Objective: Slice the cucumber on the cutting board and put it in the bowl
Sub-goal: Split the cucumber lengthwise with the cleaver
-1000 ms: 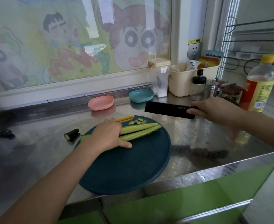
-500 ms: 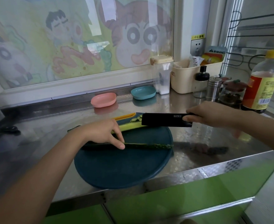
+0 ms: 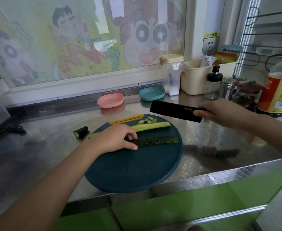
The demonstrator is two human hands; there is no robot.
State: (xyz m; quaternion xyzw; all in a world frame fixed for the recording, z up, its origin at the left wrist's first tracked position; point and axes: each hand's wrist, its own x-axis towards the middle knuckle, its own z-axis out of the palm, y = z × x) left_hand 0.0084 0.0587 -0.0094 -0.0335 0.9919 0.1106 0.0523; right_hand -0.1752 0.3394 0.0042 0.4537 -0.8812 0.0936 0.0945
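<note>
A round dark-blue cutting board (image 3: 137, 172) lies on the steel counter. On it, a cucumber half (image 3: 157, 141) lies skin up near the middle, and my left hand (image 3: 113, 140) grips its left end. A second half (image 3: 151, 126) lies cut face up behind it, with several thin slices (image 3: 147, 120) at the board's far edge. A cut-off cucumber end (image 3: 81, 131) sits on the counter left of the board. My right hand (image 3: 220, 114) holds a black knife (image 3: 175, 110) raised above the board's far right edge. A pink bowl (image 3: 110, 100) and a blue bowl (image 3: 151, 93) stand behind.
At the back right stand a clear lidded container (image 3: 171, 74), a cream basket (image 3: 203, 77), a small black-capped bottle (image 3: 214, 82), a metal shaker (image 3: 227, 88), a jar (image 3: 247, 95) and a large oil bottle (image 3: 280, 85). The counter's front edge (image 3: 203, 177) runs just below the board.
My left hand pulled one cucumber half away from the other toward the board's middle and laid it skin up. The knife stays raised over the far right of the board.
</note>
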